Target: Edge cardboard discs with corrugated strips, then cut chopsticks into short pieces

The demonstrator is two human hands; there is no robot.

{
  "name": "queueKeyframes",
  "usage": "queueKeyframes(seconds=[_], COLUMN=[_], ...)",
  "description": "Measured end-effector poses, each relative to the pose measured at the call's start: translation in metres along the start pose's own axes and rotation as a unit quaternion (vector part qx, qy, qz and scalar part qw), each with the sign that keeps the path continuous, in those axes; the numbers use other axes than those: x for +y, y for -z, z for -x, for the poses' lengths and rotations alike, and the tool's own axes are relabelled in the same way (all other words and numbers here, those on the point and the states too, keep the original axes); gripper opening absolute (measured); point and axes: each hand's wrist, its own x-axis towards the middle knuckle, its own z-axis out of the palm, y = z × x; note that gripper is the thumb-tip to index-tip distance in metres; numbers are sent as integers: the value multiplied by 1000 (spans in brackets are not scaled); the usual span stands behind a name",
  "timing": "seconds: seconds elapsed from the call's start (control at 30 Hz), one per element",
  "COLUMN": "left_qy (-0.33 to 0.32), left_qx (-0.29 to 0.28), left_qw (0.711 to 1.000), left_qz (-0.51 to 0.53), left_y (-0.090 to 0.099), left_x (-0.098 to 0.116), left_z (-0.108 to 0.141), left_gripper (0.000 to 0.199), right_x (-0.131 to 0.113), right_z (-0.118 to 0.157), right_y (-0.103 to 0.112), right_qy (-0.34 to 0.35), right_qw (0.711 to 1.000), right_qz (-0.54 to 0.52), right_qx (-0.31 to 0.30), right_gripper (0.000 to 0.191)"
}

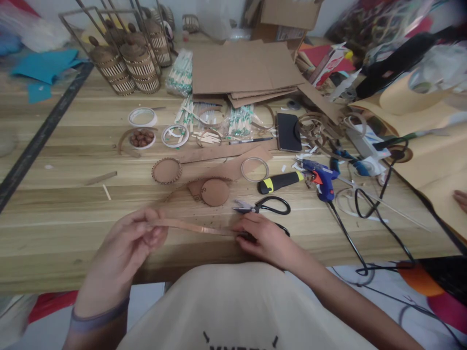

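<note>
A narrow brown cardboard strip (199, 227) runs between my two hands just above the table's front edge. My left hand (134, 238) pinches its left end between thumb and fingers. At the other end, my right hand (262, 238) has its fingertips closed on the strip. Black-handled scissors (273, 205) lie under and beside my right hand, blades pointing left, one handle loop partly hidden by it. Beyond the strip lie a round cardboard disc (215, 192), a shallow round piece with a dark edge (167, 171) and a pale ring (254, 169).
To the right are a blue glue gun (323, 179) with a trailing black cord and a black-and-yellow knife (280, 182). Farther back lie a phone (289, 132), stacked cardboard sheets (244, 68), tape rolls (142, 117) and lantern-like containers (140, 63). Another person's hand (460, 199) shows at right.
</note>
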Motion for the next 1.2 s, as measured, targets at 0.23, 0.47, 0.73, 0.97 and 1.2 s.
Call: queueKeyframes(seconds=[0.23, 0.47, 0.73, 0.97, 1.2], left_qy=[-13, -66, -181, -299, -244], left_qx=[-58, -17, 79, 35, -17], left_qw=[901, 757, 675, 613, 547], left_qz=[-430, -650, -711, -730, -800], left_y=[8, 0, -1, -57, -95], left_x=[-19, -17, -15, -6, -27], left_z=[-22, -28, -30, -37, -58], left_gripper=[23, 19, 20, 24, 35], right_x=[29, 49, 46, 47, 44], right_z=[5, 1, 4, 7, 7], right_y=[25, 40, 44, 41, 42], right_qy=[-24, -11, 21, 37, 48], right_qw=[992, 987, 986, 972, 966], right_qz=[124, 162, 166, 231, 253], right_qx=[0, 15, 8, 5, 7], right_gripper=[15, 18, 19, 20, 21])
